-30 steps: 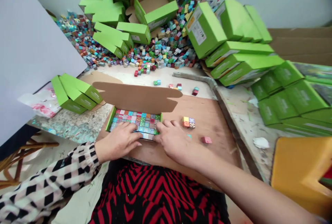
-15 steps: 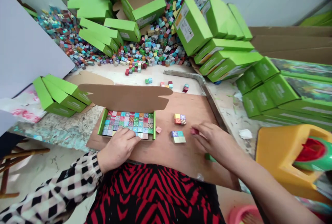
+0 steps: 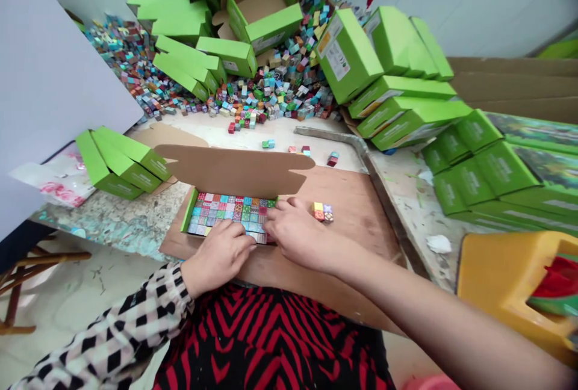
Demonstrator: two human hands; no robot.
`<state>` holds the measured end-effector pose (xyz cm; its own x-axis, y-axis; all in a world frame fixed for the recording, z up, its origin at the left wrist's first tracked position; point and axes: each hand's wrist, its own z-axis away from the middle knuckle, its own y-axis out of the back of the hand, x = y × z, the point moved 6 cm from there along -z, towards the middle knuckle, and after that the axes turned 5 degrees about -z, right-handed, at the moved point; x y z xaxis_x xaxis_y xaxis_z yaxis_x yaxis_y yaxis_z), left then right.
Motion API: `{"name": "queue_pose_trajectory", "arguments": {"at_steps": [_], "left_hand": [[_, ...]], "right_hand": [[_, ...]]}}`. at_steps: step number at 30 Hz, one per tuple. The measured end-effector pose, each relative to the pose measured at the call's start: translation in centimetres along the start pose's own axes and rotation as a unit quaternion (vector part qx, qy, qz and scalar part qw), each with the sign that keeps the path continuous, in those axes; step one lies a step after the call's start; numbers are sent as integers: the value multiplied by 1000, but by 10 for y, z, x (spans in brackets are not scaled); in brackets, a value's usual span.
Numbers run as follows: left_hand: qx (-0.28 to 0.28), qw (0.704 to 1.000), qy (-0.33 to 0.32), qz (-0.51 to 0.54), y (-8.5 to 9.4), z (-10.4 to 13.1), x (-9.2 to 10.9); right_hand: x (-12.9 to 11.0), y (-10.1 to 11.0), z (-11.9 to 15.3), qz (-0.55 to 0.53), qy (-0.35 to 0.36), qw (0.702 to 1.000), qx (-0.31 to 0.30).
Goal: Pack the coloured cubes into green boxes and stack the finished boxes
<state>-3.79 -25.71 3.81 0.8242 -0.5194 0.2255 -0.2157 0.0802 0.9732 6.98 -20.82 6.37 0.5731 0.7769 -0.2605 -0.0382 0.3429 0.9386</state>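
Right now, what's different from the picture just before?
The right hand moved left, from above the brown board, where it held a reddish block, to the right end of the open box; whether it still holds that is hidden. The left hand stayed at the box's front edge; the yellow and purple blocks stayed put.

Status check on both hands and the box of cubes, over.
Left hand at front edge of green box, right hand at its right end; fingertips partly hidden. Patterned cubes in rows inside. Brown flap raised behind, not covering them.
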Motion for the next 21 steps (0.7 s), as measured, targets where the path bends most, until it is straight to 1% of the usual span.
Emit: {"name": "queue_pose_trajectory", "arguments": {"at_steps": [2, 4, 7, 9, 13, 17, 21], "left_hand": [[-25, 999, -14, -15, 2, -6, 2], [-44, 997, -43, -41, 4, -11, 6], [-68, 992, -80, -73, 6, -18, 8], [-77, 987, -107, -86, 7, -22, 8], [-73, 978, -164, -103, 10, -24, 9], [-74, 976, -174, -109, 10, -24, 8], [-76, 974, -180, -119, 9, -23, 9]], "right_hand": [[0, 4, -4, 17, 5, 999, -30], [0, 5, -7, 24, 3, 998, -60], [0, 6, -10, 26, 0, 996, -81], [-1, 6, -11, 24, -1, 996, -87], [0, 8, -13, 28, -10, 995, -98], [4, 9, -11, 25, -28, 995, -96], [5, 9, -11, 22, -26, 996, -88]]}}
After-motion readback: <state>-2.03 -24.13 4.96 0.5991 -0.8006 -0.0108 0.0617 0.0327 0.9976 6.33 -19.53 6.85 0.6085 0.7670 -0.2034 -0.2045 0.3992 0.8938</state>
